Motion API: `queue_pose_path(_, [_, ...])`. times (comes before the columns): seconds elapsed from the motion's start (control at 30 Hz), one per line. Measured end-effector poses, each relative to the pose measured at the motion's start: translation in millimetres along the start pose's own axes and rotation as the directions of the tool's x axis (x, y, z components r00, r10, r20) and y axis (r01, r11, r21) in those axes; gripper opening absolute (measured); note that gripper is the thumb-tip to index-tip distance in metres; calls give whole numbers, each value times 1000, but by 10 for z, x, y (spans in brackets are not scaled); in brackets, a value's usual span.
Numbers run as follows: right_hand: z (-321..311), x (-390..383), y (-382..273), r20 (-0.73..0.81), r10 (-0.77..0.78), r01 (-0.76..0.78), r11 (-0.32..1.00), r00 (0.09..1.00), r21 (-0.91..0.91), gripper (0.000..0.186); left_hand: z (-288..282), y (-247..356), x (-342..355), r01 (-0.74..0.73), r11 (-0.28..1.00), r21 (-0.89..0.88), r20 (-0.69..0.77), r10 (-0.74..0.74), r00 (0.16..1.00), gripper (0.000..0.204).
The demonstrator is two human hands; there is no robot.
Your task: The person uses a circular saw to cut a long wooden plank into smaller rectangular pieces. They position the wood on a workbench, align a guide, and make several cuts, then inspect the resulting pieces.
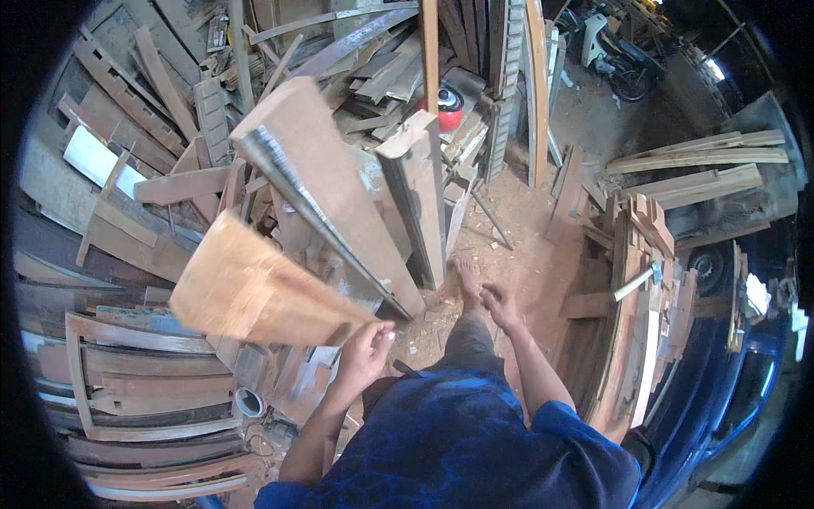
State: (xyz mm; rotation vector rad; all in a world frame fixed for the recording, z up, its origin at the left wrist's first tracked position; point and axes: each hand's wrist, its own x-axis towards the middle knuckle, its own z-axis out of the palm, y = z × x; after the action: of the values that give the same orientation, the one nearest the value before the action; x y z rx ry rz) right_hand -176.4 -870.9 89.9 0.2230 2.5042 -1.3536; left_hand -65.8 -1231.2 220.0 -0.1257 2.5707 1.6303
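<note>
My left hand (366, 352) grips the lower end of a wide, light orange wooden board (237, 276) that slants up to the left. Just beyond it lean a broad tapered tan panel (331, 195) with a streaked dark edge and a thick upright timber (420, 204). My right hand (500, 307) hangs low beside my bare foot (466, 276), its fingers curled closed with nothing visible in them.
Stacked boards and frames (153, 386) crowd the left and back. A red round container (443, 117) sits among them. On the right lie planks (695, 157), a hammer (636, 280) and a blue vehicle (729, 399). A motorcycle (615, 64) stands behind a floor (509, 204) strewn with shavings.
</note>
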Motion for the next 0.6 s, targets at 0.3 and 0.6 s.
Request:
queue_pose_path(0.3, [-425, 3249, -725, 21, -294, 290, 950, 955, 120, 33, 464, 2271, 2844, -303, 607, 735, -233, 645, 727, 20])
queue_pose_path(0.6, [358, 5429, -1497, 529, -402, 344, 915, 747, 209, 33, 697, 2113, 3918, 436, 353, 828, -560, 572, 600, 84])
